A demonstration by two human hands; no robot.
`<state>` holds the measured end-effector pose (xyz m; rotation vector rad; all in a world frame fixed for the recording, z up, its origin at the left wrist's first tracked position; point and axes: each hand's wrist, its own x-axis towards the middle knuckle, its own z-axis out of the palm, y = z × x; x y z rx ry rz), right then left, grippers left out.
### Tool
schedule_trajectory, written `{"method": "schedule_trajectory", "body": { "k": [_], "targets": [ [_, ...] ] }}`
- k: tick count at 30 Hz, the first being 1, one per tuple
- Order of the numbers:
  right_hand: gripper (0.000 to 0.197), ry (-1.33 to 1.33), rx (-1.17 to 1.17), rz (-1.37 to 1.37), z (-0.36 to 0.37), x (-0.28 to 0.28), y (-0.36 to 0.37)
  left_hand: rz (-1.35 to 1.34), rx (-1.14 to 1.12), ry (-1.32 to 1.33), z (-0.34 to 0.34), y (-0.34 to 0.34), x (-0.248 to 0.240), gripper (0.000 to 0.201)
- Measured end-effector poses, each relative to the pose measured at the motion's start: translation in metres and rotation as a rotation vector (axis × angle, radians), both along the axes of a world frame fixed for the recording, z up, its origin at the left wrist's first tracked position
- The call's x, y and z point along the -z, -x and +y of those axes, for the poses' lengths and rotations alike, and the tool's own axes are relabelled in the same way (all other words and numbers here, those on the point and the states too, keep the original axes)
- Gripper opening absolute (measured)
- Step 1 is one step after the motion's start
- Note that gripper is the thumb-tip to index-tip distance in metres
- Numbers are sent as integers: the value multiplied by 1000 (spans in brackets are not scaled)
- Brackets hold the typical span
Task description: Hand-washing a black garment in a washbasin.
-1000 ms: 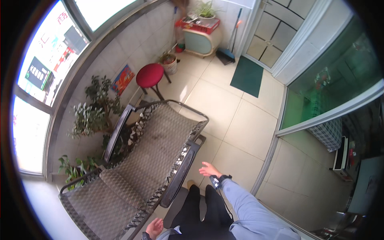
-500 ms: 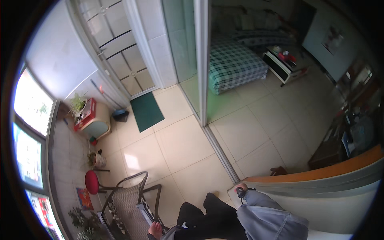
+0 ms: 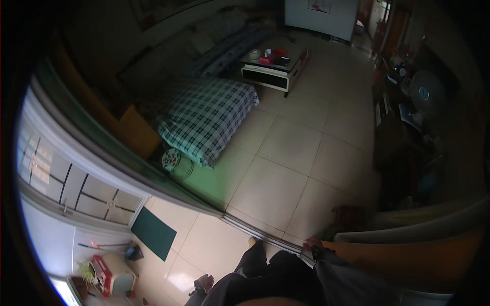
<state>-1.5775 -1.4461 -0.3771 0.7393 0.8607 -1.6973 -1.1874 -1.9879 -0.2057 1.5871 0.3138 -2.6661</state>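
Orange-brown sliding door leaf (image 3: 408, 257), just to the right of the right hand (image 3: 310, 243), met at its near edge by the fingertips. Could not tell whether those fingers were curled round the edge or only laid against it; too small and dim. Wore a dark band (image 3: 317, 251) at the wrist, above a grey sleeve (image 3: 342, 278). Lay directly below that hand: the pale metal floor track (image 3: 255, 230), running off to the left and away. Hung well to the left and lower, beside black trousers (image 3: 265, 270): the left hand (image 3: 203, 282), fingers loosely spread, holding nothing. Left of the left hand, a dark green rectangular doormat (image 3: 153, 233) on glossy beige floor tiles (image 3: 275, 188); further left and lower, a small red-topped cabinet (image 3: 109, 273) and a green potted plant (image 3: 87, 269). Well beyond both hands, past the track, a bed under a green-and-white checked blanket (image 3: 209, 115), and beyond it a low white table (image 3: 275, 71). Far right of the right hand, a round standing fan (image 3: 423, 94).
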Motion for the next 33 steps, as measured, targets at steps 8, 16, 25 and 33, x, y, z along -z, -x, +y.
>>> {"method": "schedule_trajectory", "body": {
  "k": [8, 16, 25, 33],
  "targets": [
    [25, -163, 455, 95, -35, -125, 13, 64, 918, 907, -131, 406, -50, 15],
    [43, -510, 580, 395, -57, -40, 127, 365, 1201, 1020, -66, 707, -90, 33],
    [42, -77, 370, 591, -40, -122, 560, 208, 1223, 639, -115, 865, 14, 39],
    [15, 19, 890, 164, 15, -79, 703, 155, 1389, 723, -95, 1169, 8, 36]
  ]
}}
